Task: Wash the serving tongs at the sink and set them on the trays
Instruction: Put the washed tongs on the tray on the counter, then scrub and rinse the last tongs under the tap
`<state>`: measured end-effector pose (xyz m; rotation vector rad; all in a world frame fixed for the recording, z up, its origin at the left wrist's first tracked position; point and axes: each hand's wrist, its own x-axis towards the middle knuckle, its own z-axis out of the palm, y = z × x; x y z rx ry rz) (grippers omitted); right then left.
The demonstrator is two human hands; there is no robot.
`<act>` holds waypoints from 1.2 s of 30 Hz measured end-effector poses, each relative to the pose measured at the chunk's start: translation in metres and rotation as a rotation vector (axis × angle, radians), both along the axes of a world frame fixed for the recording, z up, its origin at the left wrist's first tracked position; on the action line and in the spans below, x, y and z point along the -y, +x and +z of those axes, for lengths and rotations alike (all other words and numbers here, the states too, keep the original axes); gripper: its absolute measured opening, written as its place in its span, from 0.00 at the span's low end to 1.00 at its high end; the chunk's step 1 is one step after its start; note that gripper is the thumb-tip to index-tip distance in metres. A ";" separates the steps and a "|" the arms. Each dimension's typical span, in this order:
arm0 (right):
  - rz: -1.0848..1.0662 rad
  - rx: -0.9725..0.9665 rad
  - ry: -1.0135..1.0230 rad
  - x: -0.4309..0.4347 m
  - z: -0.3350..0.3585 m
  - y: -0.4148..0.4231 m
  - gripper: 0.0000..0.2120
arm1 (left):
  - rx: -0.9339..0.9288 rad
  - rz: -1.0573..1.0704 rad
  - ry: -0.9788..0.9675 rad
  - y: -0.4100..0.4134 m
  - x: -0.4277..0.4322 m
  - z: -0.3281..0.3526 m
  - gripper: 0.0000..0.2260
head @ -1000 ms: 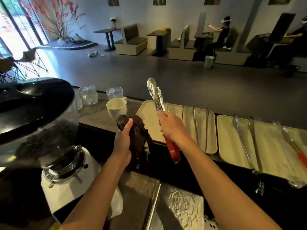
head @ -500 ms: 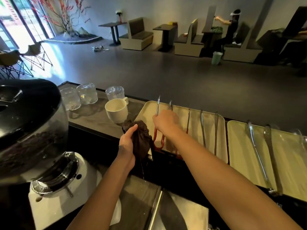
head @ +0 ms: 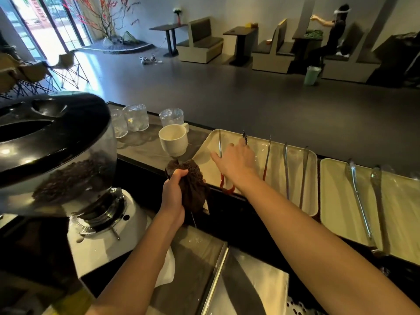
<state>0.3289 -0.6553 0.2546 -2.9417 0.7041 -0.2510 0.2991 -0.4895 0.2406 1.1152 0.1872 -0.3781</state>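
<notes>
Red-handled serving tongs (head: 228, 190) lie on the left cream tray (head: 276, 160), metal arms pointing away from me. My right hand (head: 236, 162) hovers flat just over them with fingers spread, holding nothing. My left hand (head: 173, 192) grips a wet brown cloth (head: 193, 185) in front of the tray's near left corner, and water drips from it. More tongs (head: 286, 173) lie side by side on the same tray. The right cream tray (head: 400, 201) carries two long steel tongs (head: 359, 201).
A coffee grinder (head: 56, 155) full of beans stands close on my left. A white cup (head: 173, 139) and clear glasses (head: 136, 120) sit on the counter left of the trays. The sink's steel rim (head: 216, 276) is below my arms. A person sits far back in the room.
My right hand lowered the red-handled tongs from upright in the air onto the left tray and opened off them. My left hand kept the brown cloth.
</notes>
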 end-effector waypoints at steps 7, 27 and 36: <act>0.267 0.224 0.348 -0.082 0.011 -0.067 0.18 | 0.035 0.057 -0.047 -0.052 -0.068 -0.003 0.11; 0.555 0.114 0.642 -0.375 -0.066 -0.216 0.12 | -0.089 0.429 0.039 -0.209 -0.342 -0.089 0.12; 0.614 -0.211 0.498 -0.410 -0.186 -0.205 0.12 | -0.390 0.499 0.164 -0.230 -0.367 -0.192 0.08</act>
